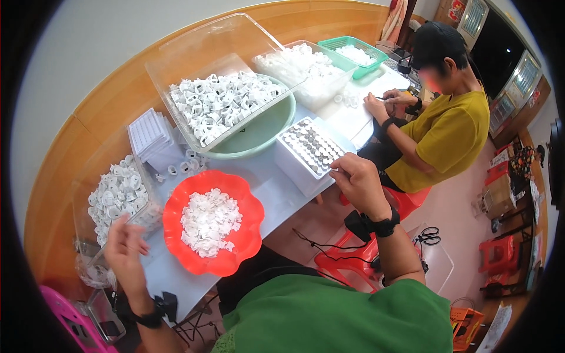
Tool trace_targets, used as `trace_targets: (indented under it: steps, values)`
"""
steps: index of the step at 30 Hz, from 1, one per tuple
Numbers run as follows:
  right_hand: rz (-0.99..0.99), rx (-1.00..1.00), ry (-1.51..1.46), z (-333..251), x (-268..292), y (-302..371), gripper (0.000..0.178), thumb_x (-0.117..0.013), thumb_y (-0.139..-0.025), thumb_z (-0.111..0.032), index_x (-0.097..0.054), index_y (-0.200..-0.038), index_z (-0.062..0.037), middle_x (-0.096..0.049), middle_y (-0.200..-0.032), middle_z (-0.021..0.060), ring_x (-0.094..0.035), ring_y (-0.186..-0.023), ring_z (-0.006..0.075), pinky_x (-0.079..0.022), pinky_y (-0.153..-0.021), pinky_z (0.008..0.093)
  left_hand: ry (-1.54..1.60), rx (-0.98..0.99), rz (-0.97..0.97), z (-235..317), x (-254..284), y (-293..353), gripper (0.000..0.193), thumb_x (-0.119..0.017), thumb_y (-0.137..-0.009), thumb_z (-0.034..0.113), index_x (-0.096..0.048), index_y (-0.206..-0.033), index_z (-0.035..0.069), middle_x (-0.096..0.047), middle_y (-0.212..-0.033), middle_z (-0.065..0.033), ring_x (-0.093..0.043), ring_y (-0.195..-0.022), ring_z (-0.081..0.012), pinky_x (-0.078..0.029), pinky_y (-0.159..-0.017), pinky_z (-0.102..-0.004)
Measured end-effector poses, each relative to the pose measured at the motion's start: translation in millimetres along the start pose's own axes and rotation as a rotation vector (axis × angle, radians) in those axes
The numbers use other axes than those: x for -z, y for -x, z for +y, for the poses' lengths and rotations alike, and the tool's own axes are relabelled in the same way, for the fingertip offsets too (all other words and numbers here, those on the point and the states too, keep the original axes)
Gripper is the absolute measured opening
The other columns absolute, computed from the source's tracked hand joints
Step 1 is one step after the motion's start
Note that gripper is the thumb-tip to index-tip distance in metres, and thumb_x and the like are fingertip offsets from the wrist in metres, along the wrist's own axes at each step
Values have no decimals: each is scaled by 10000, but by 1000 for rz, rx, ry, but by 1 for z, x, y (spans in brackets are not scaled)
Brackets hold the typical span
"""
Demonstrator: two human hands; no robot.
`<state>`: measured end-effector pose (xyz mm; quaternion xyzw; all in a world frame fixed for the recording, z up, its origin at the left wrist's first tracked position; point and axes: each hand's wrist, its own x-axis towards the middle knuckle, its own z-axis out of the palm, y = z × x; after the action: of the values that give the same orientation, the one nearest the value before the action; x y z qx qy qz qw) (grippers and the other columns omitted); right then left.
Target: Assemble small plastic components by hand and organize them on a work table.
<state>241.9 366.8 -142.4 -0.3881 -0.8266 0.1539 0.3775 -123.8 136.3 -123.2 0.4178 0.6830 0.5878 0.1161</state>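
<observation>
My left hand (126, 250) is over the table's left end, slightly blurred, its fingers apart and empty. It is nearest to a clear bin (154, 219) heaped with white round plastic parts (118, 194). To its right is a red scalloped bowl (250, 226) holding small white pieces (210, 222). My right hand (362, 183) is at the near right corner of a white stacked tray (300, 170), fingers curled and thumb and forefinger pinched. Whatever lies between those fingertips is hidden. Rows of small round silver and white discs (318, 147) fill the tray's top.
Behind the bowl, a large clear bin (194, 126) of white parts rests tilted on a green basin (259, 138). White trays (154, 138) are stacked left. Farther back are another clear bin (329, 88) and a green basket (376, 56). A co-worker (441, 129) in yellow sits right.
</observation>
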Motion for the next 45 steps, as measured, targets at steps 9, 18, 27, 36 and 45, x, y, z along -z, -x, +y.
trace_targets:
  steps: [9, 18, 27, 36, 45]
  values:
    - [-226, 100, -220, -61, -17, 9, 142, -674, -727, -19, -612, -854, -3, -551, -704, 116, -560, -588, 262, -436, -541, 325, -110, 9, -207, -18, -36, 70, 195, -591, -832, -17, -623, -1024, -22, -616, -822, -62, -567, -614, -98, -449, -540, -208]
    - [-660, 513, 66, -128, -110, -10, 174, -694, -702, -116, -575, -789, -24, -581, -810, 125, -581, -812, 303, -486, -646, 408, 15, 58, -16, -39, -44, 82, 155, -631, -821, 10, -640, -972, -27, -629, -805, -90, -597, -661, -130, -465, -596, -238]
    - [-975, 406, -238, -168, -130, -64, 234, -715, -735, -182, -634, -843, 9, -637, -771, 167, -633, -728, 299, -486, -636, 396, 9, -110, 13, -49, -34, 89, 167, -595, -843, -20, -621, -1006, -37, -625, -870, -106, -603, -679, -128, -487, -593, -234]
    - [-722, 473, -439, -187, -125, -90, 179, -702, -782, -107, -619, -874, 22, -613, -733, 105, -594, -633, 195, -469, -584, 293, 150, -76, 139, -66, -25, 98, 206, -555, -887, 12, -585, -1089, -22, -620, -908, -112, -584, -657, -122, -488, -572, -228]
    - [-295, 161, -53, -112, -127, -225, 172, -678, -719, -115, -669, -844, 3, -668, -836, 181, -645, -724, 307, -501, -667, 364, 306, 115, 148, -78, -29, 109, 309, -561, -888, 28, -520, -1188, -30, -617, -931, -114, -576, -650, -115, -476, -558, -213]
